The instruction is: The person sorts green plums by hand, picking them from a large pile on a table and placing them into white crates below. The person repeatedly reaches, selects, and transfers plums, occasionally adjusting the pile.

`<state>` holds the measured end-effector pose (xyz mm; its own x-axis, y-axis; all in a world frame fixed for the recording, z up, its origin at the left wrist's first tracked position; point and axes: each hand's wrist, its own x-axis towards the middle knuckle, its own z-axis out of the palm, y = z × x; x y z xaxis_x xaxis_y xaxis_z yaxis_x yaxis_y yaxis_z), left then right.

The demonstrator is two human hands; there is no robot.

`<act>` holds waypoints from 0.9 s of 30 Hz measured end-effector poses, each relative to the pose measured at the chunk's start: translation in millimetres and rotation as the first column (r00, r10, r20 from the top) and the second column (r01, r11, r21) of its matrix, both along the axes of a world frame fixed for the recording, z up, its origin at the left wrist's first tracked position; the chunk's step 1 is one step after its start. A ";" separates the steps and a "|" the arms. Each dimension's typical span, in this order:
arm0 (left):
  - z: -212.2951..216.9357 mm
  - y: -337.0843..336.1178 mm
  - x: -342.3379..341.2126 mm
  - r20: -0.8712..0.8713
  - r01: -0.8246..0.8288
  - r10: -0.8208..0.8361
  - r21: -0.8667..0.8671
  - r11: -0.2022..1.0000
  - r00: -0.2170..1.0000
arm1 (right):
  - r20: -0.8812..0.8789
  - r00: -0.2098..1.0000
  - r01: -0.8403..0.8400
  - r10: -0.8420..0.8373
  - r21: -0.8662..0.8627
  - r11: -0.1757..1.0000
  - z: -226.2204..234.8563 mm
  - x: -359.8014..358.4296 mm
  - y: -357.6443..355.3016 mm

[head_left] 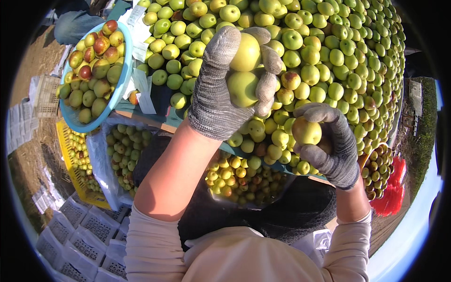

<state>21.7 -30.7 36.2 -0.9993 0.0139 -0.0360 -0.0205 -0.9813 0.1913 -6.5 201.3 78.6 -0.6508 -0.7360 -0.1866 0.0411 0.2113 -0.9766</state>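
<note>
My left hand, in a grey knit glove with a pale coated palm, is raised over the pile and closed around two yellow-green jujubes, one above the other. Lower and to the right, my right hand, gloved alike, has its thumb and fingers curled round another jujube with a brownish tint. Shadow inside that palm hides whether it holds more. Beneath both hands spreads a big heap of green jujubes, some with reddish-brown patches.
At left stands a light-blue basin of redder jujubes, above a yellow crate and a plastic-lined container of fruit. More jujubes lie in a container before my lap. White crates sit lower left; a red bag lies right.
</note>
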 end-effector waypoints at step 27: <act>31.7 -57.1 157.5 -0.164 -0.238 0.223 -0.076 0.968 0.961 | -0.381 0.912 0.352 -0.149 0.543 0.762 -194.0 260.8 -61.2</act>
<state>179.2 -87.7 68.0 -0.9685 -0.2137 0.1278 0.2410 -0.9334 0.2660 254.3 140.1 -115.4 -0.8916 -0.3465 -0.2914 -0.0930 0.7700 -0.6313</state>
